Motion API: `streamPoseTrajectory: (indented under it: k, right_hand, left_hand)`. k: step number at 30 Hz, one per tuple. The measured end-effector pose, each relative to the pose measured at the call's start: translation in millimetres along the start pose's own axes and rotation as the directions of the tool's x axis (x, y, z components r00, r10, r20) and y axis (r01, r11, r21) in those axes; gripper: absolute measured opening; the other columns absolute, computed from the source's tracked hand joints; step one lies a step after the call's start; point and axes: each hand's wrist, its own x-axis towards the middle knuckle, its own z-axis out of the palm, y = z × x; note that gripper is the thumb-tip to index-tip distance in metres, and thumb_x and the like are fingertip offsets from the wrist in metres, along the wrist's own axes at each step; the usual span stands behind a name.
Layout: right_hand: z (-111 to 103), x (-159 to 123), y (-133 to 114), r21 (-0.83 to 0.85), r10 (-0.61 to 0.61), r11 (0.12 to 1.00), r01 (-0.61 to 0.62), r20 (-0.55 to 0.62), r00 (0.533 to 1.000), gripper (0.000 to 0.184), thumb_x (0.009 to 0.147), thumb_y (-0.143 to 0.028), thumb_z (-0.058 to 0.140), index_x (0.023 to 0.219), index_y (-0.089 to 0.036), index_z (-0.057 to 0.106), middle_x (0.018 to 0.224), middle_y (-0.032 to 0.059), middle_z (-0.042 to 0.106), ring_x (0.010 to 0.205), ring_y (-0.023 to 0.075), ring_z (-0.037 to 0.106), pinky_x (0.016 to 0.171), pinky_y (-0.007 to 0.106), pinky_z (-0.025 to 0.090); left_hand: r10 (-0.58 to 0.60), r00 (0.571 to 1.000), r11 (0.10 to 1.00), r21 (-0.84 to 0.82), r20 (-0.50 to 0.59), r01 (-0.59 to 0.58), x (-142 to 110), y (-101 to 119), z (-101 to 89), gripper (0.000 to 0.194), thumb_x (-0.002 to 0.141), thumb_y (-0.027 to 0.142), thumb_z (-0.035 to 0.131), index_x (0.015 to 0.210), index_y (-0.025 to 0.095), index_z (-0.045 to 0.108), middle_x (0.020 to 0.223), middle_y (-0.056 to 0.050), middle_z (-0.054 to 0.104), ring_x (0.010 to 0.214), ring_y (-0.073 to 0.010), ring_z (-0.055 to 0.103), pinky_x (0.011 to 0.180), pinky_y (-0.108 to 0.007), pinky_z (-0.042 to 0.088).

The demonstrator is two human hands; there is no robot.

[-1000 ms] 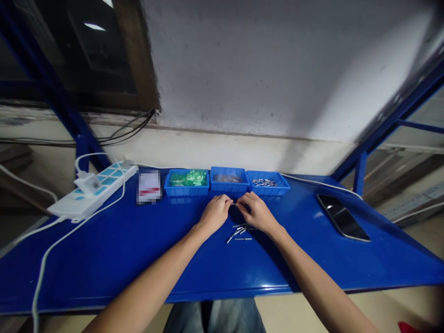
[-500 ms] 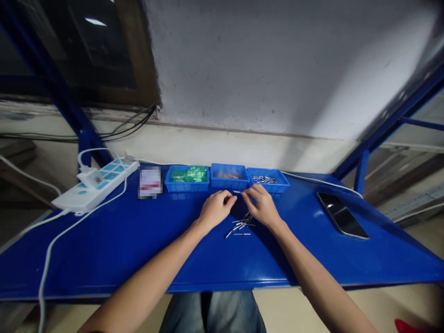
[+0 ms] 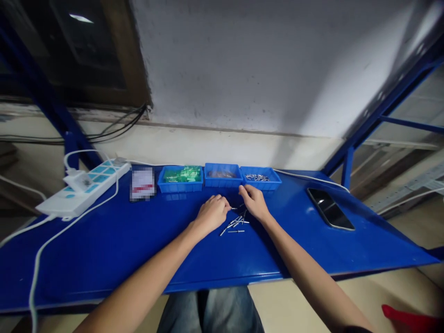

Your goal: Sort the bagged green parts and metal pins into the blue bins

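Observation:
My left hand is closed in a pinch, with a small silvery blind rivet sticking out from its fingertips to the right. To its right, my right hand is also closed, thumb and fingers together in front of the right-hand bin; anything held there is too small or hidden to make out. Between and below the hands lies a loose pile of blind rivets on the blue table. One single rivet rests just in front of the pile.
Three blue bins stand along the back: one with green plastic packets, one with brownish contents, one with rivets. A phone lies right. A blurred white card and a power strip with cables sit left.
My hands have moved apart: the left has come down nearer the pile with a rivet, while the right stays higher near the bins. The whole view has shifted slightly.

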Motion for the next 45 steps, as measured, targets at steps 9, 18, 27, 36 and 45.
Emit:
streamPoseTrajectory:
  k: [9, 18, 27, 36, 45]
  right_hand:
    - [15.9, -3.3, -3.9, 0.424, 0.115, 0.882, -0.205, 0.229, 0.967, 0.044, 0.086, -0.056, 0.038, 0.082, -0.017, 0.06, 0.073, 0.0024, 0.059, 0.068, 0.0147, 0.055, 0.064, 0.027, 0.043]
    - [7.1, -8.9, -16.7, -0.039, -0.261, 0.962, 0.271, 0.168, 0.951, 0.014, 0.086, -0.032, 0.05, 0.087, -0.02, 0.059, 0.072, 0.0019, 0.058, 0.069, 0.0155, 0.054, 0.064, 0.027, 0.041]
    - [5.5, -7.4, -18.5, -0.051, -0.148, 0.987, 0.155, 0.124, 0.981, 0.029, 0.09, -0.037, 0.041, 0.073, -0.02, 0.056, 0.063, 0.0, 0.056, 0.057, 0.0132, 0.05, 0.055, 0.024, 0.034]
    - [1.1, -8.8, -25.0, -0.033, -0.216, 0.973, 0.228, 0.211, 0.953, 0.028, 0.091, -0.038, 0.037, 0.082, -0.021, 0.057, 0.072, 0.0017, 0.059, 0.064, 0.0149, 0.052, 0.062, 0.025, 0.037]
    - [-25.7, 4.4, -20.0, -0.249, -0.212, 0.955, 0.163, -0.188, 0.959, 0.034, 0.09, -0.039, 0.038, 0.066, -0.02, 0.051, 0.06, 0.0011, 0.051, 0.057, 0.0143, 0.048, 0.06, 0.026, 0.035]
  left_hand:
    - [-0.059, 0.998, 0.95, -0.31, -0.025, 0.048, 10.6, -20.5, 0.3, 0.014, 0.088, 0.023, 0.038, 0.09, 0.021, 0.053, 0.071, -0.001, 0.066, 0.069, -0.0157, 0.063, 0.063, -0.024, 0.041]
    - [-0.059, 0.989, 0.944, -0.329, -0.134, 0.012, 13.3, -21.2, 1.6, 0.036, 0.091, 0.037, 0.032, 0.067, 0.019, 0.052, 0.058, 0.0, 0.058, 0.057, -0.0141, 0.056, 0.056, -0.023, 0.036]
    - [0.041, 0.977, 0.913, -0.388, -0.21, -0.122, 7.5, -18.6, -5.2, 0.026, 0.089, 0.036, 0.04, 0.087, 0.018, 0.059, 0.072, 0.001, 0.063, 0.065, -0.0126, 0.056, 0.062, -0.022, 0.04]
    - [0.063, 0.973, 0.922, -0.36, -0.224, -0.142, 6.3, -17.6, -7.0, 0.034, 0.092, 0.035, 0.033, 0.078, 0.017, 0.059, 0.066, 0.001, 0.059, 0.063, -0.0125, 0.055, 0.06, -0.021, 0.038]
    - [-0.005, 0.972, 0.928, -0.364, -0.234, -0.083, 7.6, -24.6, -6.7, 0.032, 0.092, 0.028, 0.032, 0.106, 0.02, 0.059, 0.07, 0.0, 0.062, 0.066, -0.0132, 0.059, 0.063, -0.023, 0.042]
